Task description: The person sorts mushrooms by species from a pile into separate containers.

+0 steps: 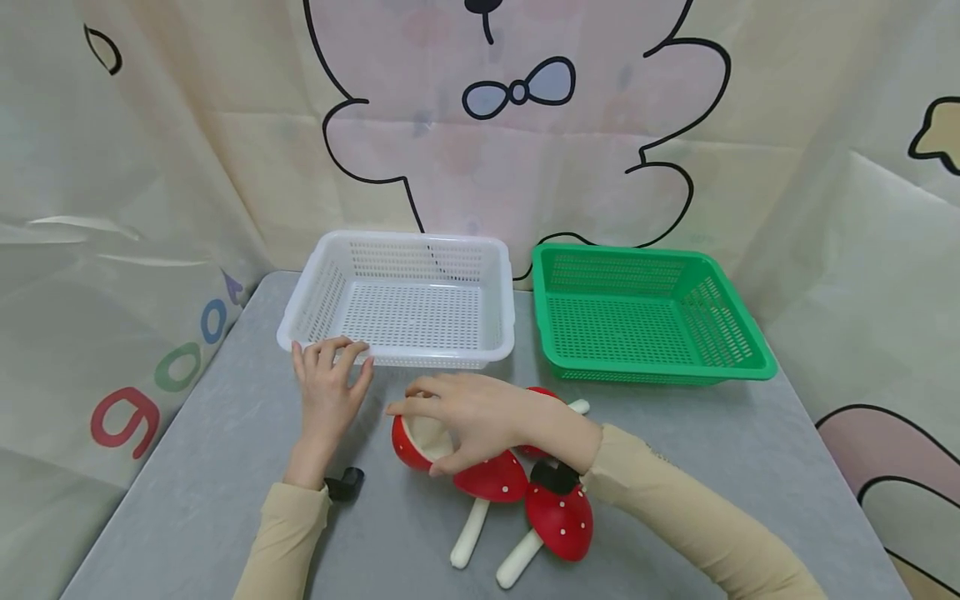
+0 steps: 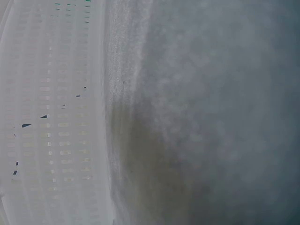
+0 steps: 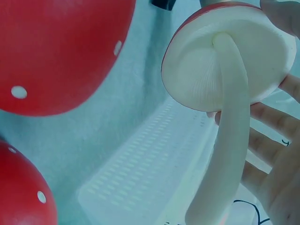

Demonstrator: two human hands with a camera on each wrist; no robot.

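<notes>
My right hand [image 1: 480,417] grips a toy mushroom by its red cap [image 1: 408,446]. In the right wrist view the thumb and fingers sit at the rim of the mushroom's pale underside [image 3: 197,70], and its white stem [image 3: 234,112] points down the picture. Under and beside this hand lie two white-spotted red mushrooms, one in the middle [image 1: 491,479] and one to the right [image 1: 561,523]. Another mushroom [image 1: 543,391] is partly hidden behind the right wrist. My left hand [image 1: 327,392], fingers loosely bent, is at the front rim of the white basket [image 1: 427,354].
A green basket [image 1: 652,371] stands at the back right, beside the white one. Behind both hangs a printed cloth [image 1: 420,142]. The grey table [image 1: 397,542] carries everything, and each wrist wears a small black camera.
</notes>
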